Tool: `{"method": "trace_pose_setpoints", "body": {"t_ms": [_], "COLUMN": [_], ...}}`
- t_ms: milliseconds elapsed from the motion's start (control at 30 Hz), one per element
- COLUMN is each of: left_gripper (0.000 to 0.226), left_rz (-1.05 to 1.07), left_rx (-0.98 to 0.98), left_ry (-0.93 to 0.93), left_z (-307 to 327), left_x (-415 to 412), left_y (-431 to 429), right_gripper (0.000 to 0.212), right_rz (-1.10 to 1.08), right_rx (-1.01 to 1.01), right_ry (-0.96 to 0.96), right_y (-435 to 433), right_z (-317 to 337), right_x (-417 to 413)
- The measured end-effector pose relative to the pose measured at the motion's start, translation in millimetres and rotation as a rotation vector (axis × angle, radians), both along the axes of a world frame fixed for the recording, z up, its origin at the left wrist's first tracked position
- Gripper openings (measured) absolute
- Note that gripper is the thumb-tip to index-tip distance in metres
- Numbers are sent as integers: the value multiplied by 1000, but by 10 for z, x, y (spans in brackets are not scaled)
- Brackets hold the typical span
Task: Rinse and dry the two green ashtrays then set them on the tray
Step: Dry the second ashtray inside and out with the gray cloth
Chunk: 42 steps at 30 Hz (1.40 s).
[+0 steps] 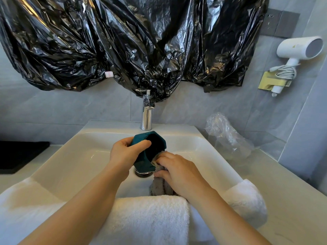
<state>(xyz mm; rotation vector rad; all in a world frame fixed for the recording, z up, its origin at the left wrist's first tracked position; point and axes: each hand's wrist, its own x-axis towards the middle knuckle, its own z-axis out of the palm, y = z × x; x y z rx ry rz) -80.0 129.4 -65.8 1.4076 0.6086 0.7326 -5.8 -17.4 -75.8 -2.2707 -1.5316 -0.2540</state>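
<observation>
My left hand (126,152) grips a dark green ashtray (152,147) by its rim and holds it tilted on its side above the drain (142,173) of the white sink (74,156). Its hollow faces right. My right hand (177,171) pinches a grey cloth (160,187) and presses it against the ashtray's lower rim. The cloth hangs down into the basin. A black tray (19,154) lies on the counter at the far left. Only one ashtray is in view.
A chrome faucet (146,117) stands behind the basin with no water running. White towels (150,218) drape the sink's front edge. A crumpled clear plastic bag (228,137) lies on the right counter. Black plastic sheeting (123,41) covers the wall above; a white hairdryer (299,50) hangs at right.
</observation>
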Motion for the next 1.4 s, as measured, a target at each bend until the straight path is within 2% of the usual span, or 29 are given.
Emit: {"method": "trace_pose_setpoints", "body": {"t_ms": [67,167,267,433,567,767,867,933,1000,1067,1133,1167,1267,1400], "left_gripper": [45,57,74,39,50,37,33,27,27,31,35,35,30,28], "left_rz": [-50,-155,-245,-290,-279,-129,-69,-65,-73,-67,-59,-56,-38,-32], "left_rx": [-12,-90,-154,-212,-214,-86,-3,64,104,99,76,76,103,113], "left_ry": [1,-20,-68,-132,-120,-104,-84,-63,-45,-34,-34,-35,-31,-14], "left_z": [6,31,42,73,52,54,37,21,15,6,9,5,15,12], "left_x": [-15,-34,-45,-51,-40,-41,-27,-11,-6,-7,-23,-26,-27,-9], "left_y": [-3,-26,-56,-91,-81,-87,-68,-83,-105,-94,-84,-80,-93,-106], "right_gripper": [10,22,22,22,21,16,7,27,36,28,9,10,28,24], "right_rz": [57,78,71,56,32,59,-31,-130,-142,-66,6,26,71,50], "right_rx": [30,150,229,306,337,236,144,40,23,64,105,117,145,133], "right_ry": [73,122,131,153,175,259,111,-72,-107,10,134,175,313,342], "right_y": [-10,-21,-20,-5,-4,6,19,11,-1,-14,-13,-13,-19,-22], "right_z": [14,42,36,22,23,12,1,-1,-12,-21,-36,-29,-18,-16], "right_x": [8,9,19,24,22,8,0,6,34,47,55,51,9,1]}}
